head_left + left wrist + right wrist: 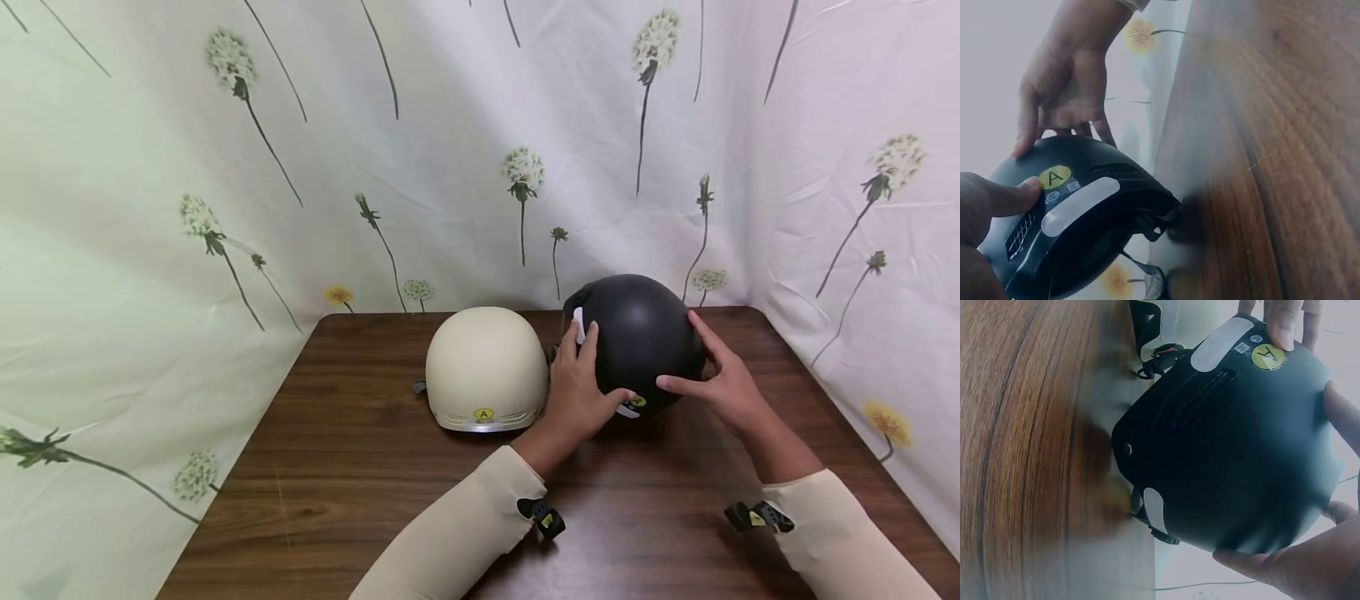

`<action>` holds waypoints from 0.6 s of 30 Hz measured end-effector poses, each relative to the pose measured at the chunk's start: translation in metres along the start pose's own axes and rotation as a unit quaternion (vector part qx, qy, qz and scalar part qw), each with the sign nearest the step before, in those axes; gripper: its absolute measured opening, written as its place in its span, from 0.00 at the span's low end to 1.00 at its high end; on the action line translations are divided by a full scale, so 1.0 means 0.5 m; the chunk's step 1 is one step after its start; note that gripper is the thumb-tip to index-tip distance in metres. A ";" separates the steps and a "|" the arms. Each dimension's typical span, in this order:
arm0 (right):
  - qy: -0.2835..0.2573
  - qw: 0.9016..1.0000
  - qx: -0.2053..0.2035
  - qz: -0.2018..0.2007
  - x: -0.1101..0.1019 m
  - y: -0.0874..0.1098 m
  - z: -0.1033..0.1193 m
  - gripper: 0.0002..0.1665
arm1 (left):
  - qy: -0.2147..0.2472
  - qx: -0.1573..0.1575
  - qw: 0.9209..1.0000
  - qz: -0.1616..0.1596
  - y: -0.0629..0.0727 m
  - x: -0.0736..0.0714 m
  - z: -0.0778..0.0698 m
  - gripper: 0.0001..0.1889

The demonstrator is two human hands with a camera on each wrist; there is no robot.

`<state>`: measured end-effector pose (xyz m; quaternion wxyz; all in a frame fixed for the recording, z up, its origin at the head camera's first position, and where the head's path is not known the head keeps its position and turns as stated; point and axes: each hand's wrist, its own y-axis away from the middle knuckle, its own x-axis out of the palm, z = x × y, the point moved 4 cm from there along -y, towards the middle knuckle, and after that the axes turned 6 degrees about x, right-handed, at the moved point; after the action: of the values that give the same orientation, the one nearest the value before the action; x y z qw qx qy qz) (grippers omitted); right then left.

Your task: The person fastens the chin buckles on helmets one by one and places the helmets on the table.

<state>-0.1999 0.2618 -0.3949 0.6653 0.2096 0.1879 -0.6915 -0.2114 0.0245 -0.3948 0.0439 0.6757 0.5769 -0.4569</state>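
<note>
A matte black helmet [645, 333] is held between both hands at the back right of the table. It is tilted and appears raised off the wood in the wrist views. On its left, my left hand [577, 400] grips it, thumb by the round yellow "A" sticker [1055, 177] and fingers along the side. My right hand [731, 392] holds the opposite side with thumb and fingers spread over the shell. Straps and a buckle [1163, 536] hang below the rim. Close by on the left sits a cream helmet [487, 358], dome up, also with a yellow sticker.
The dark wooden table [337, 483] has its back and right edges near the black helmet. A white floral curtain [450, 167] hangs behind the table and along its sides. A dark strap piece [419, 387] pokes out left of the cream helmet.
</note>
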 end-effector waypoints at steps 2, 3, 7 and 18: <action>0.010 1.000 0.004 0.002 -0.003 0.003 -0.001 0.71 | 0.003 -0.009 1.000 0.005 0.002 0.007 0.001 0.58; 0.012 1.000 0.006 0.003 -0.005 0.004 -0.001 0.71 | 0.004 -0.013 1.000 0.007 0.003 0.010 0.000 0.58; 0.024 1.000 0.010 0.007 -0.014 0.009 -0.003 0.71 | 0.021 -0.027 0.999 0.021 0.009 0.024 0.000 0.59; 0.051 0.999 0.015 -0.011 -0.046 0.025 -0.007 0.69 | 0.051 -0.036 0.997 0.041 0.008 0.059 -0.017 0.60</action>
<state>-0.1867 0.2825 -0.3851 0.6440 0.2525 0.2134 -0.6899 -0.2056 0.0499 -0.4114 0.0574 0.7191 0.5659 -0.3992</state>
